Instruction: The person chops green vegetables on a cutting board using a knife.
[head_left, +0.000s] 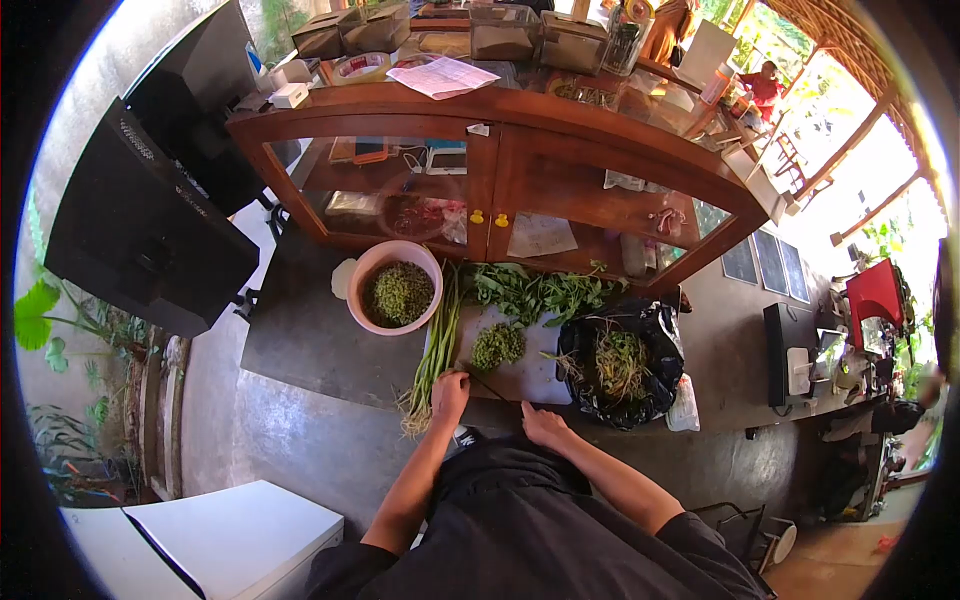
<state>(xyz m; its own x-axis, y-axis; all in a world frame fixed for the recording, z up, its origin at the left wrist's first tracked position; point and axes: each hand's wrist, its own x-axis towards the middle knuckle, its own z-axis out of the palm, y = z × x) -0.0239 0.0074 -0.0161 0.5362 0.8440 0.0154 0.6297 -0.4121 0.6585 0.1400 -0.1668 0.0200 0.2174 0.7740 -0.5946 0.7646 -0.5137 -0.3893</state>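
Observation:
My left hand (450, 396) is closed at the front of the cutting board, beside the long green onions (440, 345); what its fingers pinch is too small to make out. My right hand (543, 425) is closed at the board's front edge around a thin dark knife (494, 390), whose blade points toward my left hand. Chopped greens (498, 346) lie heaped on the pale cutting board (540, 385). Behind them is a bunch of leafy greens (545, 293). A pink bucket (437, 272) at the left holds more chopped greens (398, 295).
A black plastic bag (660, 390) with roots and trimmings (620, 365) stands right of the board. A wooden glass-door cabinet (490, 190) rises behind the counter (310, 335). Dark monitors (150, 220) are at the left, a white cabinet (235, 530) at lower left. People are at far right.

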